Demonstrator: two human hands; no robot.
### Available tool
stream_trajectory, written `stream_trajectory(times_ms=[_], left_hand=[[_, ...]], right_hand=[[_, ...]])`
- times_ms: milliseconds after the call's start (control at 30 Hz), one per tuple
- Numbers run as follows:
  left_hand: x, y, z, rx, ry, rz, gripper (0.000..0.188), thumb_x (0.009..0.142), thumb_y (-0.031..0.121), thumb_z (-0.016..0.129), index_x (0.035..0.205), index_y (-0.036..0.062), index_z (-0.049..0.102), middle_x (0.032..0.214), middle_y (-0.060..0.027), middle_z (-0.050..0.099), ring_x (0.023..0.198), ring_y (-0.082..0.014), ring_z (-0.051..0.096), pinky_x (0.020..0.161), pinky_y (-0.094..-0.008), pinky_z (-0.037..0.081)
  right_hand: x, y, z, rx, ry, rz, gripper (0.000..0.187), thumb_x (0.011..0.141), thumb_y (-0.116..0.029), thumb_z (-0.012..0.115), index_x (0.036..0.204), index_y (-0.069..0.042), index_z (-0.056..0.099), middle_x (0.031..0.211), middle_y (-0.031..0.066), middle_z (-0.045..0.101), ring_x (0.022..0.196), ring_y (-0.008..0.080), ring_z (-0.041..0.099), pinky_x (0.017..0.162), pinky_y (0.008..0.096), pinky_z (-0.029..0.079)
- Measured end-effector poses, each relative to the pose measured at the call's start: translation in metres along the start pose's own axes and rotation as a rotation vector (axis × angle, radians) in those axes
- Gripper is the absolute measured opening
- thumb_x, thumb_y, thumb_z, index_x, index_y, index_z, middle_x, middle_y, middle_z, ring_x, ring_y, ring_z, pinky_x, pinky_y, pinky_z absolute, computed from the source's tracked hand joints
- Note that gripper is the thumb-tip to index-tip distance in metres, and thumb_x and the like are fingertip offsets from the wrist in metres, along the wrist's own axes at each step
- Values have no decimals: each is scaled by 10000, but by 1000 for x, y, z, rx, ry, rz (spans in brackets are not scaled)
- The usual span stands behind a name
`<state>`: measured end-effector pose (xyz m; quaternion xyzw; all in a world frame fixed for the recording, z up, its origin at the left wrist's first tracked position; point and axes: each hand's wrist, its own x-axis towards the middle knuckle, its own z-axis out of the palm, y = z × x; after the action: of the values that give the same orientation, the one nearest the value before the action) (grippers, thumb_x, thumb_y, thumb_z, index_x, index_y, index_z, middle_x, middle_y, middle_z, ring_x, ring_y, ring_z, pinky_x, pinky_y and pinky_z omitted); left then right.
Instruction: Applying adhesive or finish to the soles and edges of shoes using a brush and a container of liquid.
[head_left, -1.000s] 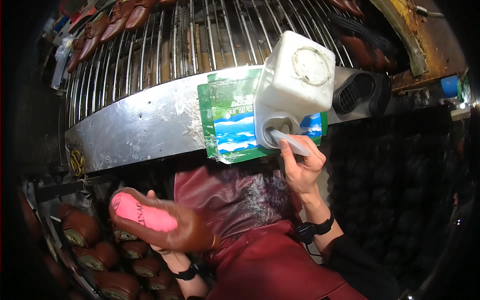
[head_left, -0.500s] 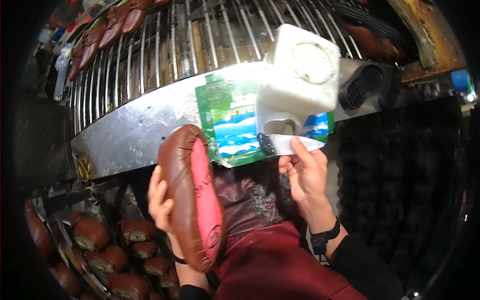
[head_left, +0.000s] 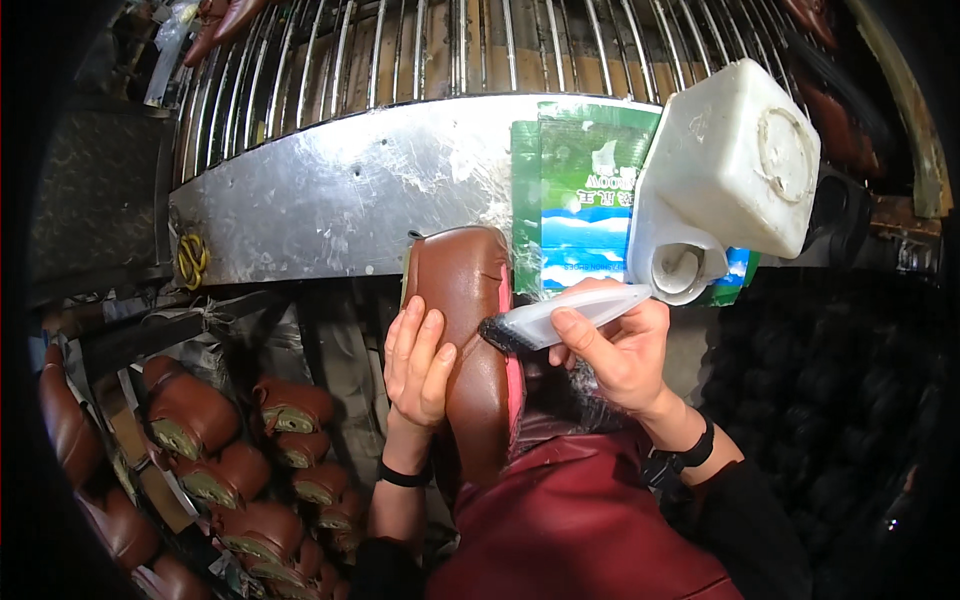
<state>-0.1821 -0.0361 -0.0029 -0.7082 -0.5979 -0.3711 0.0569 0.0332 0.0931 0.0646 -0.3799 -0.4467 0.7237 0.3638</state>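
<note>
My left hand (head_left: 418, 365) is wrapped round the side of a brown leather shoe upper (head_left: 462, 300), held upright over my lap. A strip of its pink bottom (head_left: 515, 390) shows along the right edge. Between the thumb and fingers of my right hand (head_left: 625, 350) is a white-handled brush (head_left: 570, 318). Its black bristles lie against the leather close to the pink edge. A white plastic container (head_left: 735, 150), tipped with its round opening toward me, rests on a green and blue plastic sheet (head_left: 585, 190) beyond my right hand.
A metal bench (head_left: 330, 195) runs across in front, with a rack of metal bars (head_left: 400, 50) behind. Yellow-handled scissors (head_left: 191, 260) hang at its left end. Several brown shoe uppers (head_left: 195, 405) fill a rack at lower left. A black sole (head_left: 835, 210) lies past the container.
My right hand has brought the brush from the container's mouth to the shoe upper. The shoe has turned so less of its pink bottom shows, and the whole view has shifted.
</note>
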Motion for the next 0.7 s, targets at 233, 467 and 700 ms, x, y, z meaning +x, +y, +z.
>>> stream_trajectory(times_ms=[233, 467, 700], left_hand=[[5, 0, 0, -51, 11, 7, 268, 994, 22, 666, 1241, 22, 562, 1313, -271, 684, 1257, -512, 655, 1032, -612, 557], [8, 0, 2, -28, 30, 1, 300, 971, 16, 697, 1245, 21, 575, 1336, -263, 683, 1263, -489, 658, 1042, -595, 557], [13, 0, 0, -56, 62, 1, 308, 972, 3, 680, 1266, 3, 587, 1333, -259, 689, 1274, -482, 654, 1035, -585, 563]], right_hand=[[69, 5, 9, -182, 173, -83, 153, 1005, -105, 755, 978, 45, 743, 774, 78, 743, 593, 117, 676, 505, 255, 504], [62, 0, 4, -40, 118, -72, 157, 1013, -129, 755, 1000, 26, 746, 815, 73, 750, 629, 113, 682, 539, 252, 524], [-13, -5, -13, -59, -63, 60, 148, 1010, -104, 753, 1050, 39, 742, 894, 81, 752, 681, 113, 689, 575, 247, 545]])
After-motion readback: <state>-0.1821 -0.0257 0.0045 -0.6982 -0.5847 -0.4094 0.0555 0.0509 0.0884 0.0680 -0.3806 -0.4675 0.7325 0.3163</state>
